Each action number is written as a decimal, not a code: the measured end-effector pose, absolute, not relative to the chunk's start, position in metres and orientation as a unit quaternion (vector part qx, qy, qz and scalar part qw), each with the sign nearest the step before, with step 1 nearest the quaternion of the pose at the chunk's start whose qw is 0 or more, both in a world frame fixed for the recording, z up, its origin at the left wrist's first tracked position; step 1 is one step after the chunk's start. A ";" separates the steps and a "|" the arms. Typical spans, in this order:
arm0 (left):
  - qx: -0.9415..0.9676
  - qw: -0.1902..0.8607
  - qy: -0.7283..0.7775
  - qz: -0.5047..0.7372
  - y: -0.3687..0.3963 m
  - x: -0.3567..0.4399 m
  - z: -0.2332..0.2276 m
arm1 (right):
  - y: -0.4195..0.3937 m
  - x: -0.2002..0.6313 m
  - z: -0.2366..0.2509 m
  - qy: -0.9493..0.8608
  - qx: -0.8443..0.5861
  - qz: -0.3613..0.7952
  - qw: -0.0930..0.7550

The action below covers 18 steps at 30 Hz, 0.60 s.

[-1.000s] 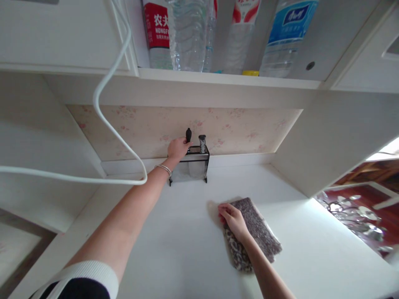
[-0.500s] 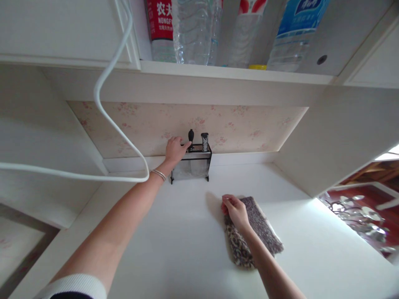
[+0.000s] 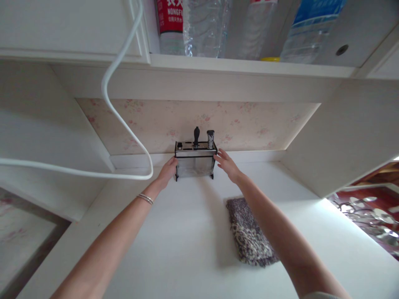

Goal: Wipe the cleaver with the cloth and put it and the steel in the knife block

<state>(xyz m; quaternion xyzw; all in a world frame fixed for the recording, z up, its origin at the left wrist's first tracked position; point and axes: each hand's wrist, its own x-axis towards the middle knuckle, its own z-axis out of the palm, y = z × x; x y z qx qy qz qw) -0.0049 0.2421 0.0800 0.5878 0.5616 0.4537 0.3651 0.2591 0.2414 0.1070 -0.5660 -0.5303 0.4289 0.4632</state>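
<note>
A knife holder (image 3: 195, 154) with a black and silver frame and see-through sides stands upright at the back of the white counter. A black handle (image 3: 196, 136) and a patterned handle (image 3: 210, 139) rise from its top. My left hand (image 3: 168, 171) is at its left side, with the fingers pressed against the frame's edge. At the right side is my right hand (image 3: 227, 165), its fingers apart and the tips at the frame; whether they touch is hard to tell. A folded fuzzy grey-brown cloth (image 3: 249, 234) lies on the counter, partly behind my right forearm.
A white cable (image 3: 124, 124) hangs in front at the left. Above is a cabinet shelf (image 3: 249, 65) with several plastic bottles (image 3: 202, 31). White side panels (image 3: 336, 133) flank the counter (image 3: 174, 245), and a floral-papered wall (image 3: 249, 124) stands behind.
My left hand has gone from the holder's top down to its left side. My right hand has left the cloth and reached the holder's right side. The view has shifted slightly.
</note>
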 end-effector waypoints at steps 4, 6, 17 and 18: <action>0.577 0.450 0.520 0.440 0.234 0.004 0.081 | 0.236 0.266 0.112 -0.590 -0.530 0.417 0.445; 0.558 0.502 0.501 0.430 0.230 0.012 0.082 | 0.228 0.276 0.115 -0.595 -0.523 0.408 0.454; 0.593 0.606 0.379 0.371 0.217 0.113 0.075 | 0.193 0.386 0.113 -0.494 -0.595 0.392 0.499; 0.592 0.609 0.376 0.371 0.217 0.123 0.074 | 0.191 0.396 0.112 -0.492 -0.597 0.390 0.500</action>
